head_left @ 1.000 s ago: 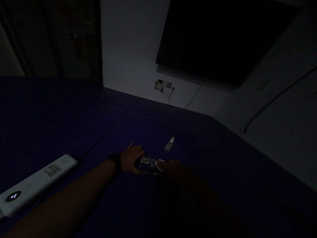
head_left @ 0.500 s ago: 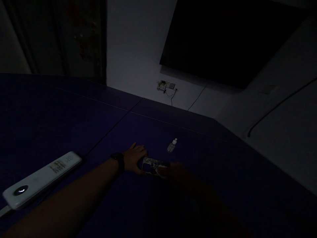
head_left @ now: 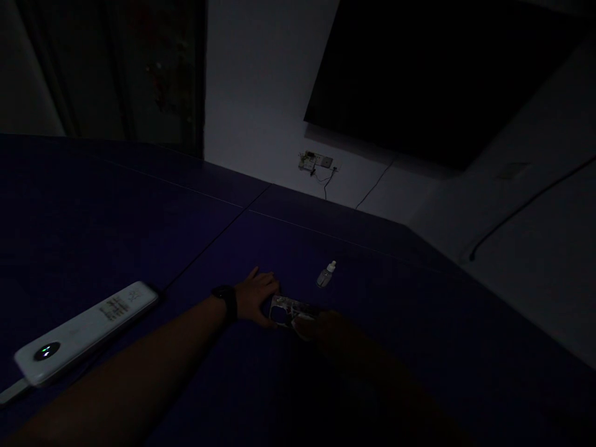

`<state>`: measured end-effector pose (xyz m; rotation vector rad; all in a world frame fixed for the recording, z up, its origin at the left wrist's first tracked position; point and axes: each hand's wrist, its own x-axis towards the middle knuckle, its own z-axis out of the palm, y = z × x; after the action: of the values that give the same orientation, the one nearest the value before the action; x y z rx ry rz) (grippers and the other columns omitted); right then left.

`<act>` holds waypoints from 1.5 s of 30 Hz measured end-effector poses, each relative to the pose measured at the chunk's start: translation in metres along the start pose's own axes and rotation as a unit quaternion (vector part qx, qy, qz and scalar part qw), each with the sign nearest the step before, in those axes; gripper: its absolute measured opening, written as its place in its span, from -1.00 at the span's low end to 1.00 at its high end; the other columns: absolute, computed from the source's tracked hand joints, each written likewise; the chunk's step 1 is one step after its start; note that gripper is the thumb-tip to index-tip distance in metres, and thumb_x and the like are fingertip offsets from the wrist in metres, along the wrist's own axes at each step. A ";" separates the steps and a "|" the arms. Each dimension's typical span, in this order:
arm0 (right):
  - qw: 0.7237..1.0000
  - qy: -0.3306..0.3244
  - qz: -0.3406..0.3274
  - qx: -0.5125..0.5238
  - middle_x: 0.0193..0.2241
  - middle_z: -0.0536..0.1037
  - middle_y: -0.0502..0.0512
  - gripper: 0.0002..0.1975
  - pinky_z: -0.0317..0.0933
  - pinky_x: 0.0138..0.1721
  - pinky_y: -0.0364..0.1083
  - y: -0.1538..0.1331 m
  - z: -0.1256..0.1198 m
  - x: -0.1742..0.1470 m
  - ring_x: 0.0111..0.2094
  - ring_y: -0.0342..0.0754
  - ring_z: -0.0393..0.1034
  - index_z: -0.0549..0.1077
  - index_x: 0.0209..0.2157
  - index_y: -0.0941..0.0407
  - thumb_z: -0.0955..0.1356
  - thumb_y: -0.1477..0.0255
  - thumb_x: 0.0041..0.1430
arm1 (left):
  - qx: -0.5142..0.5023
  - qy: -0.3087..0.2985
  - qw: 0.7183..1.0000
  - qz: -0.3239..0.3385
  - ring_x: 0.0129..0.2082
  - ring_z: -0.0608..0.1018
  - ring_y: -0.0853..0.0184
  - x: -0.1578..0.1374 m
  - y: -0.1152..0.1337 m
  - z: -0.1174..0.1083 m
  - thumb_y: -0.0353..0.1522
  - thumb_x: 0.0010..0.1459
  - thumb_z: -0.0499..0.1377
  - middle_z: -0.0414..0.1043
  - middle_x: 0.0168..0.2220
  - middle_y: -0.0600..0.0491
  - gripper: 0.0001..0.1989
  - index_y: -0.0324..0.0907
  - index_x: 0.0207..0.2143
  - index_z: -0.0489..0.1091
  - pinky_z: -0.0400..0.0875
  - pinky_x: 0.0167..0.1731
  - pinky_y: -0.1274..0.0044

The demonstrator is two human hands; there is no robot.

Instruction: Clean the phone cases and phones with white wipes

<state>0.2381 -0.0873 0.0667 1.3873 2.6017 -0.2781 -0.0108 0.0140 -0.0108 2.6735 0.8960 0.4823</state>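
A dark phone case [head_left: 285, 304] with a pale pattern and a large camera cutout lies on the purple-blue tabletop. My left hand [head_left: 255, 297], with a dark watch on its wrist, has its thumb and forefinger at the case's left end, its other fingers spread on the table. Over the right part of the case lies my right hand [head_left: 321, 327], very dark, its fingers pressed down together. A pale bit shows under those fingertips; I cannot tell whether it is cloth or the case's pattern. Beyond the case is a small clear bottle [head_left: 325, 275] with a white cap.
A long white device [head_left: 93, 332] with a round display lies at the left, a strap or cable at its near end. A seam crosses the tabletop [head_left: 209, 211]. Behind are a wall with sockets [head_left: 321, 161], hanging cables and a large dark screen [head_left: 419, 74]. The room is dim.
The whole view has shifted slightly, putting things a little farther right. Against the case, my right hand's fingertips have slid slightly left. The device's display now shows small lit marks.
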 end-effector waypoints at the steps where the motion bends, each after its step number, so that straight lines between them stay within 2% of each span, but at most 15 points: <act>1: 1.000 0.000 0.013 -0.011 -0.11 0.60 0.17 -0.57 0.20 -0.24 -0.10 0.001 -0.001 0.003 -0.24 -0.01 0.46 0.44 0.16 -0.03 0.19 0.46 0.34 | 0.000 0.000 1.000 0.001 0.32 0.22 -0.18 0.000 0.000 0.000 0.05 -0.17 0.42 0.40 0.11 -0.12 -0.30 -0.05 -0.04 0.32 -0.16 0.27 -0.17; 6: 0.998 0.015 0.020 -0.053 0.23 0.40 0.23 -0.37 0.19 0.02 0.02 0.009 0.003 0.025 0.02 0.07 0.40 0.25 0.32 0.03 0.17 0.63 0.23 | 0.001 0.010 1.000 0.001 0.31 0.23 -0.21 0.000 0.000 0.000 0.07 -0.16 0.41 0.38 0.14 -0.18 -0.27 -0.07 -0.01 0.32 -0.15 0.26 -0.18; 11: 0.999 0.000 0.010 -0.034 0.02 0.56 0.23 -0.48 0.24 -0.12 -0.05 -0.003 0.004 0.014 -0.12 0.05 0.47 0.34 0.26 -0.02 0.20 0.51 0.31 | -0.003 0.011 1.000 0.004 0.30 0.25 -0.21 0.000 0.000 0.001 0.07 -0.17 0.41 0.40 0.10 -0.16 -0.27 -0.07 -0.02 0.32 -0.17 0.26 -0.20; 14: 1.000 -0.005 -0.013 -0.028 -0.03 0.58 0.19 -0.51 0.23 -0.15 -0.08 -0.010 0.001 0.006 -0.14 0.03 0.48 0.36 0.24 -0.05 0.21 0.49 0.32 | -0.003 0.007 1.000 0.001 0.30 0.24 -0.21 0.001 0.001 0.001 0.06 -0.17 0.41 0.40 0.09 -0.15 -0.28 -0.07 -0.03 0.33 -0.16 0.25 -0.20; 17: 0.999 0.003 -0.001 -0.038 0.04 0.56 0.17 -0.50 0.22 -0.07 -0.05 -0.009 0.002 0.012 -0.08 0.03 0.47 0.37 0.23 -0.05 0.18 0.52 0.32 | 0.000 0.011 1.000 0.000 0.30 0.26 -0.18 0.000 0.001 0.001 0.06 -0.17 0.42 0.39 0.10 -0.15 -0.27 -0.06 -0.01 0.32 -0.15 0.27 -0.17; 20: 0.998 0.015 0.018 -0.053 0.25 0.38 0.18 -0.41 0.21 0.00 0.02 0.000 0.006 0.029 0.00 0.08 0.43 0.27 0.31 0.00 0.18 0.57 0.28 | 0.001 0.015 1.000 0.003 0.29 0.27 -0.17 0.000 0.001 0.002 0.07 -0.17 0.41 0.39 0.11 -0.14 -0.27 -0.06 -0.01 0.32 -0.16 0.27 -0.16; 22: 0.998 0.018 0.014 -0.060 0.32 0.28 0.21 -0.37 0.20 0.03 0.06 0.003 0.007 0.038 0.05 0.11 0.40 0.22 0.34 0.06 0.18 0.59 0.25 | 0.002 0.017 1.000 0.003 0.30 0.26 -0.18 0.000 0.000 0.003 0.08 -0.16 0.40 0.39 0.12 -0.15 -0.29 -0.06 -0.03 0.33 -0.17 0.28 -0.15; 26: 0.998 0.008 -0.002 -0.063 0.20 0.43 0.28 -0.42 0.21 -0.02 0.01 -0.002 0.003 0.035 0.00 0.09 0.43 0.27 0.31 0.08 0.19 0.57 0.27 | -0.002 0.017 1.000 0.003 0.31 0.24 -0.19 0.000 -0.001 0.003 0.08 -0.15 0.40 0.38 0.13 -0.14 -0.30 -0.04 -0.04 0.32 -0.16 0.28 -0.15; 31: 0.999 -0.012 -0.020 -0.027 0.03 0.56 0.20 -0.52 0.22 -0.11 -0.06 -0.013 -0.002 0.015 -0.11 0.03 0.48 0.36 0.24 -0.01 0.19 0.49 0.34 | -0.002 0.011 1.000 0.005 0.31 0.25 -0.18 0.000 0.001 0.001 0.06 -0.14 0.40 0.40 0.09 -0.12 -0.30 -0.04 -0.03 0.32 -0.15 0.27 -0.16; 34: 0.999 -0.004 -0.007 -0.035 0.11 0.52 0.22 -0.48 0.23 -0.04 0.00 -0.010 0.001 0.019 -0.05 0.08 0.46 0.33 0.26 0.00 0.18 0.53 0.32 | -0.002 0.017 1.000 0.004 0.31 0.25 -0.19 -0.001 0.001 0.002 0.07 -0.15 0.40 0.40 0.10 -0.12 -0.29 -0.05 -0.02 0.32 -0.17 0.28 -0.16; 37: 0.998 0.011 0.003 -0.066 0.28 0.33 0.24 -0.41 0.21 0.03 0.07 -0.005 0.004 0.037 0.03 0.12 0.42 0.23 0.33 0.06 0.17 0.57 0.28 | -0.006 0.025 1.000 0.000 0.30 0.26 -0.18 0.000 -0.001 0.005 0.09 -0.17 0.40 0.39 0.11 -0.13 -0.28 -0.06 -0.04 0.32 -0.17 0.28 -0.16; 39: 0.997 0.013 -0.006 -0.076 0.33 0.27 0.22 -0.40 0.21 0.05 0.08 -0.005 0.005 0.048 0.04 0.12 0.41 0.21 0.35 0.09 0.17 0.56 0.29 | -0.008 0.024 1.000 0.001 0.29 0.26 -0.18 0.000 -0.003 0.006 0.10 -0.18 0.41 0.38 0.13 -0.15 -0.26 -0.07 -0.04 0.31 -0.15 0.27 -0.16; 45: 0.996 0.026 -0.011 -0.089 0.29 0.33 0.23 -0.43 0.22 0.03 0.06 -0.007 0.006 0.054 0.04 0.12 0.42 0.23 0.33 0.10 0.20 0.53 0.30 | -0.020 0.021 1.000 0.001 0.31 0.25 -0.18 0.001 -0.003 0.005 0.11 -0.19 0.41 0.37 0.16 -0.16 -0.25 -0.07 -0.04 0.31 -0.17 0.28 -0.15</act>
<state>0.2028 -0.0493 0.0481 1.3224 2.6123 -0.0127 -0.0097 0.0164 -0.0163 2.6377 0.8864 0.5516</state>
